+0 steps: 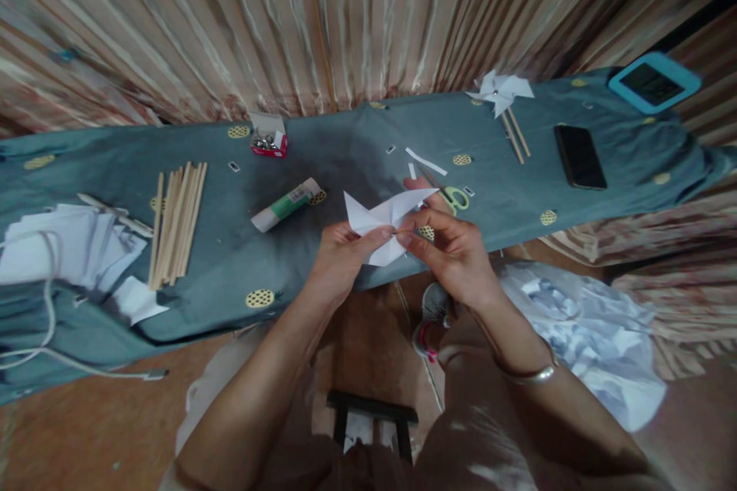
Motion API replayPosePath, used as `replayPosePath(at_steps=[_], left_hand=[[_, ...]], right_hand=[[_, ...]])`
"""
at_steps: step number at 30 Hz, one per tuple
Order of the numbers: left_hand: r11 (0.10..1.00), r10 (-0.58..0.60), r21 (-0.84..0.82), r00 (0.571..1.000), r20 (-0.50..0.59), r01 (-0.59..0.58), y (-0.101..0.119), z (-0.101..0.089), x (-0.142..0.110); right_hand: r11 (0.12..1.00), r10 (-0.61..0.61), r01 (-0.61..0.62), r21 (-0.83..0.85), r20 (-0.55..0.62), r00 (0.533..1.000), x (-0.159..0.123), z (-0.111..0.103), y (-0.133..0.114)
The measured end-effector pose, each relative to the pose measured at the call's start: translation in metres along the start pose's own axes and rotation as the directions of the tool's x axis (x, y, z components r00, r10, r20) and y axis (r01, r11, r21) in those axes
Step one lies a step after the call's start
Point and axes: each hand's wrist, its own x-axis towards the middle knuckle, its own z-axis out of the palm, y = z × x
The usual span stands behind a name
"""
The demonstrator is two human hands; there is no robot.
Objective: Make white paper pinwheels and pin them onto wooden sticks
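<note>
Between my hands, just above the near edge of the cloth-covered table, is a white paper pinwheel [374,216] with its points spread out. My left hand [344,253] grips it from the left, thumb pressed near the centre. From the right, my right hand [454,249] pinches close to the middle of the paper; whether a small pin sits between those fingers I cannot make out. Just beyond the right hand lie scissors with light green handles [457,199], partly covered by the fingers. Thin white paper strips [426,161] rest behind them.
Left on the table [230,230] lie a glue stick [286,205], an open box of metal pins [269,140], wooden sticks [178,222] and paper sheets [63,249]. Rightward are a finished pinwheel [502,90], a phone [580,157] and a blue-framed device [655,83]. A scrap-filled plastic bag [593,337] stands below.
</note>
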Motion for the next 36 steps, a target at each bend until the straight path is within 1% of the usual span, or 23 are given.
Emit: replayPosePath(at_steps=[6,12,20,36], left_hand=[[0.999,-0.035,-0.02,0.999,0.028,0.035,0.0019,0.0007,0.0006],[0.999,-0.051,-0.009,0.998,0.02,0.052,0.0021,0.0004,0.0015],[0.999,0.006,0.033,0.999,-0.049,-0.004,0.0008,0.0016,0.0031],[0.998,0.029,0.054,0.999,-0.044,-0.026,-0.0003,-0.0008,0.0022]], right_hand=[[1.0,0.022,-0.022,0.003,0.018,1.0,0.0012,-0.0026,-0.0006],[1.0,-0.006,0.006,-0.024,0.007,1.0,0.0018,-0.003,0.0],[1.0,-0.013,0.013,-0.028,0.027,1.0,0.0017,-0.0019,-0.0008],[1.0,0.004,-0.004,-0.015,0.015,1.0,0.0019,-0.0014,-0.0016]])
